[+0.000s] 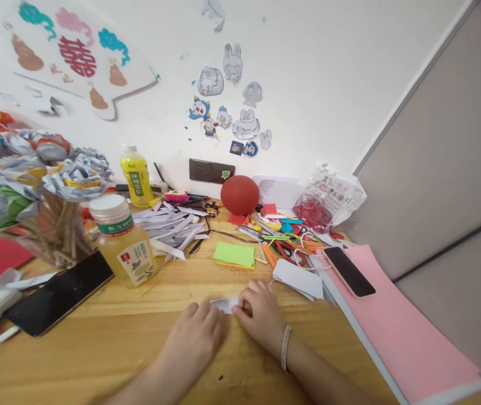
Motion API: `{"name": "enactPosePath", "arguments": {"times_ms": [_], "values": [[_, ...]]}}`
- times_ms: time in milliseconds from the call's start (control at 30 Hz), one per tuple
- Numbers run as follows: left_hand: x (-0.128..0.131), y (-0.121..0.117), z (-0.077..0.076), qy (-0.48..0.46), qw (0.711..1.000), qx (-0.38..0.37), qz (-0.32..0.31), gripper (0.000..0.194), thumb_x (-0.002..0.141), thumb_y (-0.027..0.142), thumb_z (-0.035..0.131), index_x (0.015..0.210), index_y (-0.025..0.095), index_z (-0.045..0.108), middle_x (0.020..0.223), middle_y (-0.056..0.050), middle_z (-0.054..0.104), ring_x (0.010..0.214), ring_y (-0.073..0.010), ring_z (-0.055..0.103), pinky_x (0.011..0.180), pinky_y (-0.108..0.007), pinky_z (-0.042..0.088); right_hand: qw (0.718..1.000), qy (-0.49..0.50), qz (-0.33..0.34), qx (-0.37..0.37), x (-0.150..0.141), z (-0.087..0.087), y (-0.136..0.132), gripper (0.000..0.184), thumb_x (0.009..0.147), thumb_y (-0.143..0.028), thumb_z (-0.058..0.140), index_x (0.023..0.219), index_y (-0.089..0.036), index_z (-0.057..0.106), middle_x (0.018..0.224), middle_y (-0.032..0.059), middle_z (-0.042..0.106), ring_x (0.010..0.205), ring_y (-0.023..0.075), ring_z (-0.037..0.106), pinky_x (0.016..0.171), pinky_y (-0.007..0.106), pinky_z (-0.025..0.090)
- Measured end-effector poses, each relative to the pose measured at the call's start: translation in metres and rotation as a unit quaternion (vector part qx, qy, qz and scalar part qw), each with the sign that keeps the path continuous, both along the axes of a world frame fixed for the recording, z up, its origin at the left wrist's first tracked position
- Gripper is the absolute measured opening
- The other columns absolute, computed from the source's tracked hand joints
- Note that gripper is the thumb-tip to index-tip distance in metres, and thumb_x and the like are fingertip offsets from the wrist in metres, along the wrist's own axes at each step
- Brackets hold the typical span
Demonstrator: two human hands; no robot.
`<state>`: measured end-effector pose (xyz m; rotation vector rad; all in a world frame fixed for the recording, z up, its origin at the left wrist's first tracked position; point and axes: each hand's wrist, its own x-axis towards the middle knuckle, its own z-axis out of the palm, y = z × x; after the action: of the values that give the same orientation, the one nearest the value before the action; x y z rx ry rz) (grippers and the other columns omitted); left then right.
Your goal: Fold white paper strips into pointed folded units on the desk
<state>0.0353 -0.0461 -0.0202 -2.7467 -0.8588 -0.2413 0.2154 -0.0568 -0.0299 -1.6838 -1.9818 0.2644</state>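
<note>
1. A small white paper [225,305] is found in the middle of the table [172,281], between the two hands. The part that can be seen is stretched from left to right, with one end pointed at each hand. Its full length cannot be told, because both ends are covered by fingers.
2. The left end is covered by the bent fingers of the left hand [200,329]. The fingers are blurred, so it cannot be told if the paper is pinched by this grip or only pressed down.
3. The right end is pinched by the thumb and finger of the right hand [261,312]. The tips of this grip are closed on the paper, and a little hole is left behind them. A bracelet [286,349] is worn on this wrist.
4. On the far side, the way is blocked by a green paper stack [234,255]. Some white cards [298,278] are laid just to the right of it, near the right hand.
5. On the left, a big bottle [133,256] and a black tablet [61,292] are placed. Bare wood is seen between them and the left hand.
6. On the right, the table's side is covered by pink paper [409,320]. Bare wood is seen between it and the right arm.
</note>
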Motion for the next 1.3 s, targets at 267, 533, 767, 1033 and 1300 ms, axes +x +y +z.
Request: {"name": "enactPosePath", "arguments": {"times_ms": [267, 533, 767, 1033, 1300], "values": [[-0.002, -0.016, 0.007, 0.092, 0.979, -0.108, 0.148, 0.037, 0.086, 0.014, 0.050, 0.121, 0.006, 0.057, 0.091, -0.019, 0.070, 0.080, -0.0301, 0.065, 0.066, -0.041, 0.051, 1.000, 0.013, -0.005, -0.009, 0.001, 0.003, 0.001, 0.017, 0.072, -0.017, 0.069, 0.067, -0.018, 0.053, 0.077, -0.0025, 0.054, 0.080, 0.0156, 0.046, 0.073, 0.027, 0.029], [-0.010, -0.006, 0.051, 0.132, 0.950, -0.218, 0.179, 0.042, 0.081, 0.018, 0.050, 0.122, 0.014, 0.057, 0.082, -0.014, 0.069, 0.071, -0.0293, 0.067, 0.063, -0.040, 0.051, 0.999, 0.041, -0.002, -0.035, 0.010, 0.003, 0.002, 0.015, 0.072, -0.013, 0.068, 0.072, -0.019, 0.054, 0.079, -0.0030, 0.056, 0.082, 0.0152, 0.049, 0.074, 0.027, 0.032], [-0.014, 0.010, 0.016, 0.008, 0.994, -0.094, 0.049, 0.020, 0.083, 0.006, 0.050, 0.085, 0.015, 0.067, 0.095, -0.011, 0.066, 0.086, -0.0241, 0.061, 0.073, -0.036, 0.051, 0.983, -0.050, 0.158, 0.079, 0.018, 0.003, 0.002, 0.027, 0.082, -0.010, 0.059, 0.105, -0.024, 0.058, 0.104, 0.0012, 0.061, 0.094, 0.0172, 0.049, 0.081, 0.030, 0.037], [-0.015, 0.023, 0.007, -0.008, 0.997, -0.063, -0.052, 0.008, 0.086, 0.009, 0.054, 0.087, 0.014, 0.061, 0.085, -0.006, 0.063, 0.079, -0.0210, 0.057, 0.072, -0.034, 0.050, 0.934, -0.232, 0.207, 0.176, 0.010, 0.008, 0.000, 0.012, 0.090, -0.013, 0.050, 0.095, -0.015, 0.060, 0.085, 0.0064, 0.063, 0.077, 0.0198, 0.050, 0.068, 0.034, 0.035], [-0.014, 0.025, 0.007, -0.016, 0.996, -0.037, -0.084, 0.014, 0.086, 0.006, 0.052, 0.076, 0.014, 0.059, 0.080, -0.007, 0.061, 0.074, -0.0205, 0.054, 0.067, -0.032, 0.047, 0.940, -0.214, 0.196, 0.181, 0.009, 0.001, 0.001, 0.013, 0.090, -0.010, 0.047, 0.092, -0.016, 0.058, 0.081, 0.0067, 0.061, 0.075, 0.0199, 0.050, 0.067, 0.033, 0.034]]}}
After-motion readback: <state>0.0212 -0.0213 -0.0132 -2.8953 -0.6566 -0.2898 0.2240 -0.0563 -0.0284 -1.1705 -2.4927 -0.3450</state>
